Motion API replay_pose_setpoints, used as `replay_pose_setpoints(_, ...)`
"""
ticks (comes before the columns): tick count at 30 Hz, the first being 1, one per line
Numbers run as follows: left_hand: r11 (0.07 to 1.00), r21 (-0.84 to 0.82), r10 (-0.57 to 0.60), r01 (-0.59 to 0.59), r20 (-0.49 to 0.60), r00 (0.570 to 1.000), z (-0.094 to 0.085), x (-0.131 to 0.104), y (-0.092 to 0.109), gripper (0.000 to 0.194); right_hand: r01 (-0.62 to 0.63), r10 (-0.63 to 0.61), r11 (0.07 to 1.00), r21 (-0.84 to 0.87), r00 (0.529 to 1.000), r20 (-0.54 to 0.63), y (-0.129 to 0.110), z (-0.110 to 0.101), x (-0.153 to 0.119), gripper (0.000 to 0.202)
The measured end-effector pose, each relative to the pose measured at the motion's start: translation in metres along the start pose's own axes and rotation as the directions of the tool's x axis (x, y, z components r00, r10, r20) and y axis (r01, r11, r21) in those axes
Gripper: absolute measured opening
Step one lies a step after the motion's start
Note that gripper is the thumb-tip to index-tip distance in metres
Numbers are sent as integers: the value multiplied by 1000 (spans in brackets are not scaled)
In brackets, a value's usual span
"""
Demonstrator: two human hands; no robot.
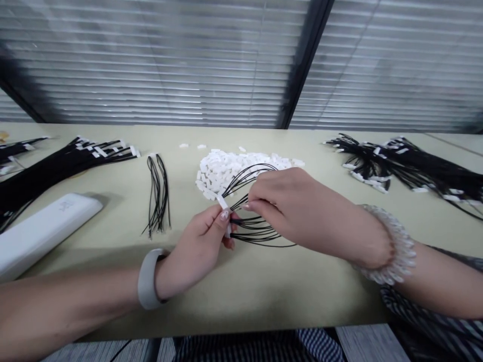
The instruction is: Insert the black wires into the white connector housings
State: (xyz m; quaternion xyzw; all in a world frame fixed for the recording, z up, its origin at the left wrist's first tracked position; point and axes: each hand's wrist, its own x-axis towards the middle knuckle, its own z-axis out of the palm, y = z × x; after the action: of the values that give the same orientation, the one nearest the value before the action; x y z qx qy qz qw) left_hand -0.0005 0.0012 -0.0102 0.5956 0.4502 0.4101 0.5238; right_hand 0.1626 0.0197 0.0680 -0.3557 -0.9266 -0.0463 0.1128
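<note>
My left hand [206, 234] is closed on a long white plastic connector housing [222, 202], thumb on its near face. Several thin black wires [252, 232] run out of the housing and curve to the right. My right hand [281, 201] is at those wires, with thumb and index finger pinched close to the housing around what seems to be one wire end. The wire tip itself is too small to make out clearly. Just behind both hands lies a heap of small white connector housings [226, 168].
A small bunch of loose black wires [158, 196] lies left of my hands. Farther left are a thick bundle of wired connectors [56, 163] and a long white case [49, 231]. More wired connectors [400, 163] lie at the right. Window blinds [169, 65] stand behind the table [245, 296].
</note>
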Motion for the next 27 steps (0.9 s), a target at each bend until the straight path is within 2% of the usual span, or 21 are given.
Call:
replay_pose_setpoints(4, 999, 23, 36, -36, 26, 999, 0, 0, 0, 24, 20, -18, 999, 43, 999, -41, -2, 3, 2, 19)
replay_pose_setpoints(9, 997, 51, 51, -53, 42, 998, 0, 0, -2, 25, -32, 31, 996, 86, 999, 8, -2, 3, 0, 19)
replay_pose_setpoints(17, 997, 72, 35, -38, 47, 998, 0, -1, 0, 24, -2, 2, 997, 80, 1000, -1, -2, 1, 3, 20)
replay_pose_setpoints(27, 993, 116, 30, -40, 87, 996, 0, -1, -3, 25, -77, 69, 993, 84, 993, 92, -4, 10, 4, 22)
